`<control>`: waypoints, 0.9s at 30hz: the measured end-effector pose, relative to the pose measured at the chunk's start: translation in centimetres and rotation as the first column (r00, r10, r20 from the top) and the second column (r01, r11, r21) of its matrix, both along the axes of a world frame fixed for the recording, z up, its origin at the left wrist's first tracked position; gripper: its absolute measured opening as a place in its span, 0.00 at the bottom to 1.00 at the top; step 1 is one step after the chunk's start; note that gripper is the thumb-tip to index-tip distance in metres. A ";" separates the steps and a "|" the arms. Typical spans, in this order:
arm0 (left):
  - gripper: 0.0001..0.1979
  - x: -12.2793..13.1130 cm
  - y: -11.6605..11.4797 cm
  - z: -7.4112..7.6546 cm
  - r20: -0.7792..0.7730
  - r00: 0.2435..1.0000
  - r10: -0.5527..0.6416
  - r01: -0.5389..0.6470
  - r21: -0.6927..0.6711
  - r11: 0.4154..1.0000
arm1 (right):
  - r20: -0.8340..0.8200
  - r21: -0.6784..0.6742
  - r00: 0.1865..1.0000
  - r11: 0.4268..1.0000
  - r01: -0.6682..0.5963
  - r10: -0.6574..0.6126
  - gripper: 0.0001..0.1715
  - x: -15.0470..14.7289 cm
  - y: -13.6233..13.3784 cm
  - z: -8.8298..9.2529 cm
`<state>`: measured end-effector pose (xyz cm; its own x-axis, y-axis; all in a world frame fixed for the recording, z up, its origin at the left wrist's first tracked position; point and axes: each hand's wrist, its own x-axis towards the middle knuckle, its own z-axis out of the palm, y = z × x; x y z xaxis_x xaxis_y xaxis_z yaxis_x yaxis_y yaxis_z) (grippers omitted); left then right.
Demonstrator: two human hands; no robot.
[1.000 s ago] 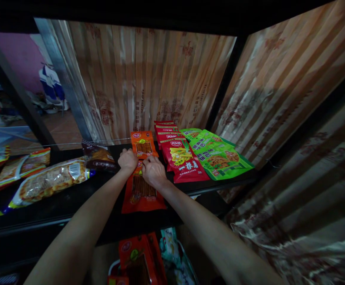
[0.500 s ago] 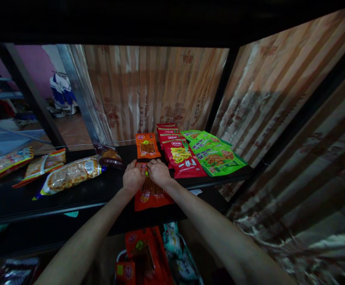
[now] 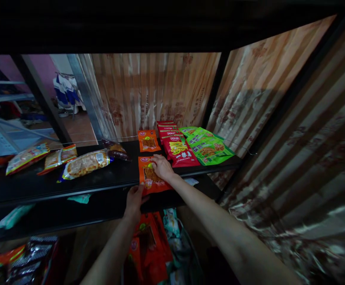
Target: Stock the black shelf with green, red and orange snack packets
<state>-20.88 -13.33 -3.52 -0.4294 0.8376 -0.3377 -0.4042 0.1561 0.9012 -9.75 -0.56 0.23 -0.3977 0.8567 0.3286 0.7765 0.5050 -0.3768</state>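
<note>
An orange snack packet point(image 3: 149, 176) lies on the black shelf point(image 3: 101, 178) at its front edge, its lower part over the edge. My right hand point(image 3: 162, 166) rests on the packet's upper right, fingers bent. My left hand point(image 3: 135, 200) is at its lower left corner, thumb on the front and fingers behind the corner, closed on it. Just behind lies a second orange packet point(image 3: 148, 141). To the right are overlapping red packets point(image 3: 178, 148) and, beyond them, green packets point(image 3: 209, 147).
Left on the shelf are a long bread-like pack point(image 3: 86, 165), a brown pack point(image 3: 115, 150) and other snack packs point(image 3: 28, 158). Below stand more orange packets point(image 3: 150, 241) and teal-white packs point(image 3: 172, 225). A black post point(image 3: 216, 89) and striped curtain point(image 3: 160, 85) stand behind.
My left hand has moved from the packet's upper left down to its lower left corner. My right hand stays near the top right of the packet. The view has shifted slightly.
</note>
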 end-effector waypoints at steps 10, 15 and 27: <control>0.07 0.1 -2.7 0.0 0.233 0.972 0.021 -0.040 0.075 0.996 | -0.297 0.028 0.937 0.979 0.201 -0.184 0.25 3.7 -6.6 -0.7; 0.09 0.1 -5.8 0.2 0.265 0.964 0.017 -0.053 0.128 0.990 | -0.593 -0.312 0.739 0.938 0.154 -0.318 0.30 3.7 -9.3 -0.8; 0.13 1.0 -12.9 0.9 0.133 0.983 -0.128 0.103 0.179 0.978 | -0.840 -0.540 0.244 0.704 -0.461 -0.484 0.07 4.6 -16.0 -0.2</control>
